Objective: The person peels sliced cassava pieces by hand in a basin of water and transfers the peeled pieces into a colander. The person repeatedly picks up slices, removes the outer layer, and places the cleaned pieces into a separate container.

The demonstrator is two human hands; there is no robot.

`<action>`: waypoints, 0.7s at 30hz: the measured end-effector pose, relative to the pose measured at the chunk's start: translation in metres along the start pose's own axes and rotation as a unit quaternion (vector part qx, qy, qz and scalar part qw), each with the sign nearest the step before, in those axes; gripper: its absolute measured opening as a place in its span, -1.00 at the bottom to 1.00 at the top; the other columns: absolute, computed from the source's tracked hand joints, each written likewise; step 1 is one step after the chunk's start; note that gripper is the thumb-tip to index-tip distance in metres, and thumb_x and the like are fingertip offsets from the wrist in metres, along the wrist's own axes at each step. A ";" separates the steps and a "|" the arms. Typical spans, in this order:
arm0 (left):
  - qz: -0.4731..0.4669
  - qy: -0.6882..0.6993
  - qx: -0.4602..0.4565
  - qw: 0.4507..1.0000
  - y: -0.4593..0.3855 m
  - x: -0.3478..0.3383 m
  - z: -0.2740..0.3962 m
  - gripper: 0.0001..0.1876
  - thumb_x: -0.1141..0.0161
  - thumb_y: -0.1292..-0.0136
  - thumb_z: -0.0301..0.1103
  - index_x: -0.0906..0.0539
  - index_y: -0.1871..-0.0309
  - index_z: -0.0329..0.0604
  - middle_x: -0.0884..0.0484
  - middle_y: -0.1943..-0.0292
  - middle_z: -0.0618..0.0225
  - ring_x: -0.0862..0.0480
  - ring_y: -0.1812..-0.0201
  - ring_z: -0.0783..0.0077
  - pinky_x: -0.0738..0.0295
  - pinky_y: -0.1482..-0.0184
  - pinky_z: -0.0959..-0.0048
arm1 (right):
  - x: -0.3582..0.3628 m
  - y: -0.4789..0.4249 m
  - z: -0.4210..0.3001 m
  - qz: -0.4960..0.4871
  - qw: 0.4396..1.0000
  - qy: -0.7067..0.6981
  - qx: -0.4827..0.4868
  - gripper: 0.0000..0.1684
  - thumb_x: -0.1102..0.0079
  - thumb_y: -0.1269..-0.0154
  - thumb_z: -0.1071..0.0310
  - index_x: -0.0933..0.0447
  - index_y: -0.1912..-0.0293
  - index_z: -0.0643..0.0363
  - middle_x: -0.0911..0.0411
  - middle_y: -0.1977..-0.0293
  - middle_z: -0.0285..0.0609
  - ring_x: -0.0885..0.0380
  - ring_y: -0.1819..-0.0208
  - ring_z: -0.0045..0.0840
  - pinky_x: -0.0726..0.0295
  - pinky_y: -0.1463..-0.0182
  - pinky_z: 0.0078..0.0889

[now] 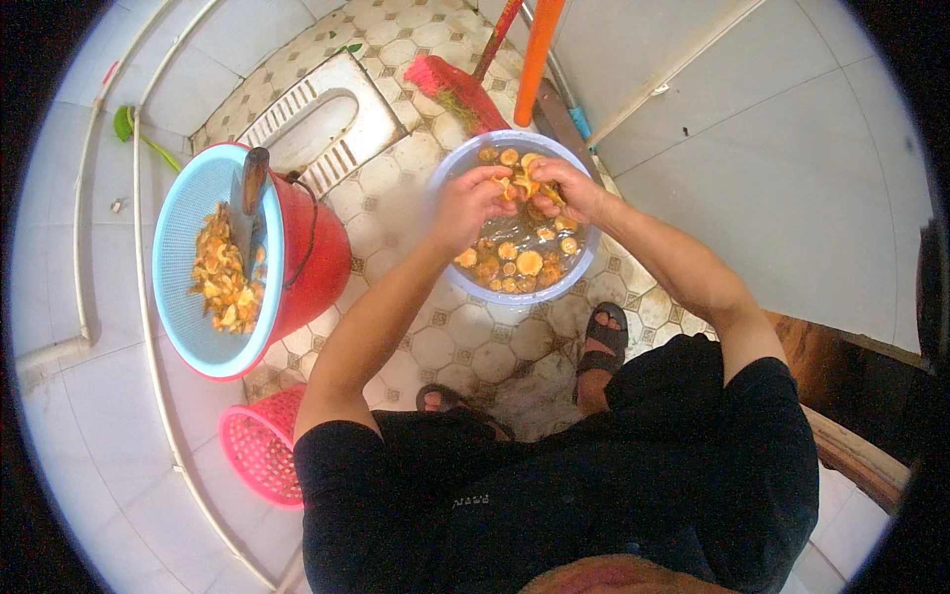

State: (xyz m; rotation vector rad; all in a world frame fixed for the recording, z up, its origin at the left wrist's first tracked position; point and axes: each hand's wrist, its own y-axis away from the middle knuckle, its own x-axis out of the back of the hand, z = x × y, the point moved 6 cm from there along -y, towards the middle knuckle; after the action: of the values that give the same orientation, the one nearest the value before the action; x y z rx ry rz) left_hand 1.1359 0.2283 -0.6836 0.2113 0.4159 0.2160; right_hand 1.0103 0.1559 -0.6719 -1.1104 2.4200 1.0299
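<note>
Above a pale blue-violet plastic basin (pixel 591 261) of water, both of my hands hold torn orange mushroom pieces. My left hand (pixel 471 204) pinches a small mushroom piece (pixel 505 185) between thumb and fingers. Close beside it, my right hand (pixel 573 191) grips a larger torn mushroom (pixel 528 180). Several whole mushrooms, round caps showing, float in the water, among them a broad orange one (pixel 529 263). To my left, a light blue mesh colander (pixel 178 260) full of torn mushroom pieces (pixel 223 275) rests in a red bucket (pixel 315 256). A wooden-handled cleaver (pixel 254 182) leans inside the colander.
A squat toilet (pixel 371 111) is set in the tiled floor (pixel 430 349) beyond the bucket. A red broom (pixel 464 89) and an orange pole (pixel 539 63) stand behind the basin. A pink perforated basket (pixel 260 453) is near my left side. White pipes (pixel 141 245) run along the left wall.
</note>
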 end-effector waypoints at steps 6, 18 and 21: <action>-0.025 -0.376 -0.133 0.917 0.012 -0.032 0.011 -0.65 -0.15 -0.28 -0.38 -0.51 -0.12 -0.25 -0.64 0.20 0.26 -0.66 0.28 0.49 -0.56 0.17 0.52 | -0.003 -0.004 0.012 0.005 0.998 0.059 -0.033 -0.60 0.08 -0.40 -0.03 -0.49 0.17 0.12 -0.51 0.44 -0.27 -0.51 0.50 -0.61 -0.44 0.62 -0.63; 0.035 -0.403 -0.113 0.907 -0.008 0.018 -0.038 -0.64 -0.14 -0.26 -0.22 -0.57 -0.06 -0.20 -0.61 0.03 0.03 -0.64 0.04 0.13 -0.50 -0.04 0.24 | 0.043 -0.026 0.041 -0.045 0.986 0.137 0.082 -0.78 -0.17 -0.23 0.33 -0.46 0.12 0.11 -0.57 0.34 -0.24 -0.58 0.43 -0.59 -0.47 0.64 -0.64; -0.093 -0.584 -0.088 0.801 0.007 0.012 -0.072 -0.65 -0.08 -0.26 -0.25 -0.58 -0.05 -0.19 -0.63 0.10 -0.02 -0.64 0.06 0.06 -0.50 -0.02 0.17 | 0.036 -0.023 0.028 -0.046 0.971 0.200 0.124 -0.79 -0.20 -0.16 0.44 -0.48 0.16 0.14 -0.57 0.39 -0.24 -0.56 0.51 -0.62 -0.38 0.69 -0.69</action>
State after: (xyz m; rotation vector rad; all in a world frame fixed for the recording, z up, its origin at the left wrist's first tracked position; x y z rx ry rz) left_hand 1.1155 0.2492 -0.7510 0.0855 -0.8237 -0.0974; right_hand 1.0026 0.1458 -0.7215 -1.4330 2.6735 0.4888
